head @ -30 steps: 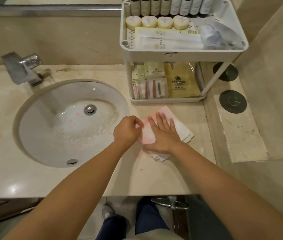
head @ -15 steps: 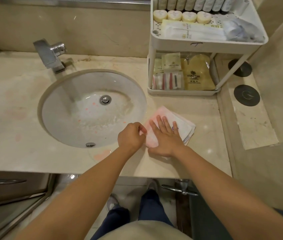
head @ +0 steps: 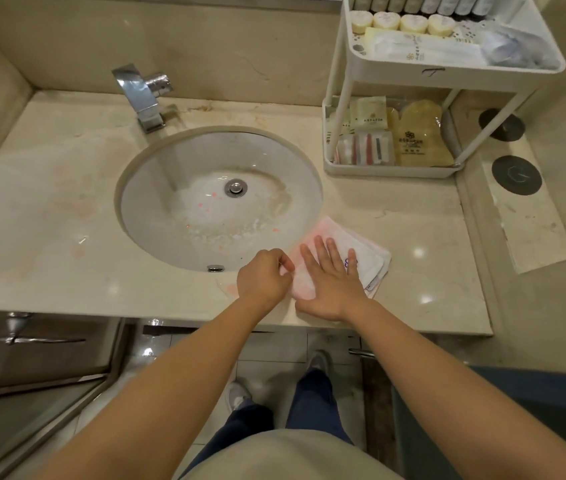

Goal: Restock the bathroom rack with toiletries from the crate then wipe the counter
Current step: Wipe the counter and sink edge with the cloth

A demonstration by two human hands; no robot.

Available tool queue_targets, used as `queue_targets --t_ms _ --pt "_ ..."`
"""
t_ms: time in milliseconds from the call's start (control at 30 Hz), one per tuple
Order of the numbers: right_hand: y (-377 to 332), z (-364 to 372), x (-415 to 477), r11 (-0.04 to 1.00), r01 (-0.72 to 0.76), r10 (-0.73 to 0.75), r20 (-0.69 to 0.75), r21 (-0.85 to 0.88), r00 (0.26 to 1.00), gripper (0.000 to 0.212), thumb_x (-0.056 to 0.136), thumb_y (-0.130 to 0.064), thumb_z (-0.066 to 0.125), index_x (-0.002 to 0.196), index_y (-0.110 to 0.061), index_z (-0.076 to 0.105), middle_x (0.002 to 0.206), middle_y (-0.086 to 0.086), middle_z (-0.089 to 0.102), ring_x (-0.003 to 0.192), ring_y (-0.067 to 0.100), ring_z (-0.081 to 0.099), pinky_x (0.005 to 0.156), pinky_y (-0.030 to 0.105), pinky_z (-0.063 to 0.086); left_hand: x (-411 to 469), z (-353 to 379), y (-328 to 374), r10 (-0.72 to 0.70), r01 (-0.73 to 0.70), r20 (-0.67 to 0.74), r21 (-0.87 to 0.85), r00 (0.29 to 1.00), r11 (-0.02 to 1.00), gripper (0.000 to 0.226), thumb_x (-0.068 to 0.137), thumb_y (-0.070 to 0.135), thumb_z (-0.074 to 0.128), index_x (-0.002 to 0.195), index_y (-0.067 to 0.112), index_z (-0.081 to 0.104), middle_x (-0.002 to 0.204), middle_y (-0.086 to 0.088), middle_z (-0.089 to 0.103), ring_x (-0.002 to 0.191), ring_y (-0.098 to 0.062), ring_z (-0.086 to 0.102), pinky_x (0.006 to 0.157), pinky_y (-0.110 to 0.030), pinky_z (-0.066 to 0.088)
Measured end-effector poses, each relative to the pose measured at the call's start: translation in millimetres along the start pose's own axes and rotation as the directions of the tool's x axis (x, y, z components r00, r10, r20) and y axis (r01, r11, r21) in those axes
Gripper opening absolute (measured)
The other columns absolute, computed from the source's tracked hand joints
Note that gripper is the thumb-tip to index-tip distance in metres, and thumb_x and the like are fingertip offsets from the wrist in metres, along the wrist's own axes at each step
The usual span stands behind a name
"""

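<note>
A: Head view, status?

B: Rack (head: 447,69) is seen far right on the counter (head: 66,209), both tiers loaded: bottles, round soaps and sachets up top, packets below. Restock is judged done. No crate is in view.

A: Cloth?

B: Folded white cloth (head: 366,259), pink-stained at its left end, is laid flat on the counter just right of the sink (head: 219,199), near the front edge. Long axis is run from near-left to far-right.

A: Hands?

B: Right hand (head: 331,277) is pressed flat on the cloth, fingers spread and extended, nothing enclosed. Left hand (head: 264,275) is curled tight, fingertips pinched on the cloth's near-left corner. Whether fabric is truly clamped can't be fully confirmed; contact is seen.

A: Key relation for the next move?

B: Cloth is located directly under the right palm, so that hand is nearer and is judged the driver. Pink smears are noted on the counter to the left of the sink and a small one just near-left of the left hand. A wipe would likely be run leftward along the front strip.

A: Risk?

B: Cloth edge sits at the sink rim; it could be dragged into the basin. Stain may be smeared, not lifted.
</note>
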State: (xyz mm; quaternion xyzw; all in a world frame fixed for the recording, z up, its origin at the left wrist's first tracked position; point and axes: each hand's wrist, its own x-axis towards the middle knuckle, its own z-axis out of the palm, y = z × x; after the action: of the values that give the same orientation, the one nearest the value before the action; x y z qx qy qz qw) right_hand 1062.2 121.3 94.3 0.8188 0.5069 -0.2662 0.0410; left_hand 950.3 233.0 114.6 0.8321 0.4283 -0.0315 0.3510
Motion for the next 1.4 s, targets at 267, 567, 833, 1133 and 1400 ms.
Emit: queue_targets --t_ms 267,567,833,1133,1400 --pt "-47 14 -4 1.000 -0.006 0.006 0.020 0.007 1.000 0.111 0.073 -0.068 0.049 0.151 -0.031 -0.022 0.154 0.002 -0.039 0.139 0.021 -0.041 0.112 0.055 -0.024 -19 -20 -40 -0.014 0.014 -0.007 -0.007 1.000 1.000 0.009 0.084 0.023 0.058 0.083 0.032 0.062 0.087 0.009 0.059 0.072 -0.016 0.057 0.061 -0.028 0.039" --pt "-102 30 0 0.999 0.016 -0.015 0.040 -0.041 0.999 0.123 0.067 -0.064 0.058 0.149 -0.030 -0.028 0.151 0.002 -0.044 0.136 0.022 -0.045 0.107 0.054 -0.030 -38 -45 -88 -0.050 0.049 -0.039 -0.023 0.998 0.999 0.012 0.084 0.023 0.058 0.077 0.033 0.058 0.092 0.011 0.063 0.074 -0.014 0.059 0.062 -0.027 0.040" --pt "-144 33 9 0.998 0.049 -0.046 0.076 -0.039 0.996 0.118 0.071 -0.063 0.055 0.149 -0.029 -0.028 0.151 0.003 -0.044 0.134 0.022 -0.047 0.107 0.054 -0.030 -47 -63 -125 -0.106 0.103 -0.100 -0.042 0.989 0.994 0.008 0.085 0.024 0.057 0.084 0.032 0.062 0.097 0.008 0.061 0.081 -0.016 0.060 0.074 -0.030 0.048" --pt "-194 30 29 0.986 0.161 -0.155 0.103 -0.047 0.983 0.086 0.091 -0.057 0.029 0.151 -0.025 -0.024 0.154 0.006 -0.039 0.139 0.024 -0.041 0.112 0.055 -0.024 -57 -88 -164 -0.221 0.211 -0.184 -0.073 0.958 0.975 0.009 0.089 0.022 0.057 0.091 0.027 0.064 0.103 0.006 0.063 0.087 -0.017 0.062 0.071 -0.030 0.048" --pt "-232 13 54 0.935 0.344 -0.311 0.259 -0.092 0.915 0.081 0.097 -0.048 0.030 0.150 -0.022 -0.025 0.153 0.009 -0.039 0.140 0.025 -0.039 0.113 0.051 -0.025 -65 -112 -188 -0.352 0.350 -0.297 -0.061 0.888 0.935 0.009 0.091 0.022 0.056 0.091 0.028 0.064 0.103 0.003 0.062 0.085 -0.018 0.063 0.066 -0.028 0.041"
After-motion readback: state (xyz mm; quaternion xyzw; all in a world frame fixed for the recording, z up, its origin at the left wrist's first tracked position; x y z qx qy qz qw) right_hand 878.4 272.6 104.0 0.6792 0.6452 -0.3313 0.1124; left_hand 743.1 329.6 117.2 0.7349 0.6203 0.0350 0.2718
